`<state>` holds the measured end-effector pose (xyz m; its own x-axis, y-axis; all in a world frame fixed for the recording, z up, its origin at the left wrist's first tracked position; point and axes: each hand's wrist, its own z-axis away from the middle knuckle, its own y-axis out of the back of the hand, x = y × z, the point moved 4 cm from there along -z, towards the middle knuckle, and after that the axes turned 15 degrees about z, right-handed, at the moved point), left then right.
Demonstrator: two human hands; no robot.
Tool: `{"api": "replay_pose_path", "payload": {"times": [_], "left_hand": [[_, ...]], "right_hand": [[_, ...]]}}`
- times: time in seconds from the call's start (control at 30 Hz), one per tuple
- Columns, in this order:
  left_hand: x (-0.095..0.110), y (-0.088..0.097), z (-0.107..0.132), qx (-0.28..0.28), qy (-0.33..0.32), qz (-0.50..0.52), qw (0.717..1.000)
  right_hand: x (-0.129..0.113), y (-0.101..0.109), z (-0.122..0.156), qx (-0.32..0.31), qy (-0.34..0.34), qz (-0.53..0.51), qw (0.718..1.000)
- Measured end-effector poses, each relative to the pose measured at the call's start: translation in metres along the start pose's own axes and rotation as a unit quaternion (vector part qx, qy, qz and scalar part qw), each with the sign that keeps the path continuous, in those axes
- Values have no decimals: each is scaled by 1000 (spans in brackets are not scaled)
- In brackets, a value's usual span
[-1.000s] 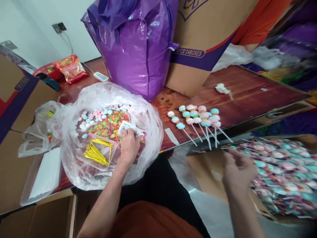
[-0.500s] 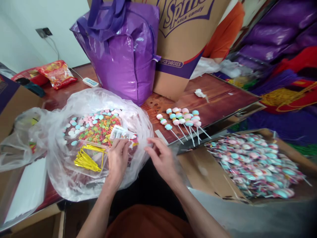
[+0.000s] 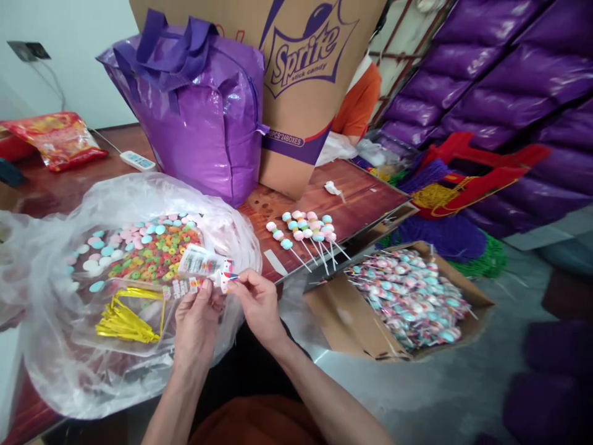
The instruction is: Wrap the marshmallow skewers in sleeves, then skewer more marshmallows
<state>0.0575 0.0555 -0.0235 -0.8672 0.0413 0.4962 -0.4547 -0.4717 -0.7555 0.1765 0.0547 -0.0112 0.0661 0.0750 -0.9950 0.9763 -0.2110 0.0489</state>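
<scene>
Between my two hands is a small printed plastic wrapper (image 3: pixel 227 276), white with blue and red print. My left hand (image 3: pixel 199 321) pinches its near end, with a printed strip showing beside the thumb. The fingertips of my right hand (image 3: pixel 259 306) are closed on its right edge. Just behind lies a stack of clear printed wrappers (image 3: pixel 199 261). Ring-shaped candies (image 3: pixel 151 259) and pastel candy tablets (image 3: pixel 134 233) lie inside a spread clear plastic bag (image 3: pixel 139 380). Yellow twist ties (image 3: pixel 125 318) fill a clear tray left of my left hand.
Several candy skewers (image 3: pixel 310 228) lie on the table at right. A cardboard box (image 3: pixel 333 321) full of wrapped candy sticks stands lower right. Behind are a purple bag (image 3: pixel 204 136) and a tall carton (image 3: pixel 296 111). A person's orange sleeve (image 3: pixel 359 102) shows beyond.
My right hand has come in to the left and now pinches the printed wrapper together with my left hand. The whole view has shifted toward the right.
</scene>
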Motion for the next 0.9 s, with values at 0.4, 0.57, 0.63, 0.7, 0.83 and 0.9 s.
{"api": "replay_pose_path", "payload": {"times": [0.4,0.57,0.63,0.7,0.83,0.9], "left_hand": [[-4,2,11,6,-74,-34,997],[-6,-1,5,24,-74,0,997],[-8,-2,1,26,-86,7,996],[-6,-2,-4,37,-95,18,995],[-1,1,-13,67,-35,45,996],[1,1,-17,77,5,57,995]], "right_hand": [[15,17,9,97,37,94,990],[15,25,13,95,51,133,985],[17,33,9,109,32,137,984],[21,50,-1,147,23,168,975],[29,92,-32,205,70,407,887],[37,107,-47,210,81,549,805]]}}
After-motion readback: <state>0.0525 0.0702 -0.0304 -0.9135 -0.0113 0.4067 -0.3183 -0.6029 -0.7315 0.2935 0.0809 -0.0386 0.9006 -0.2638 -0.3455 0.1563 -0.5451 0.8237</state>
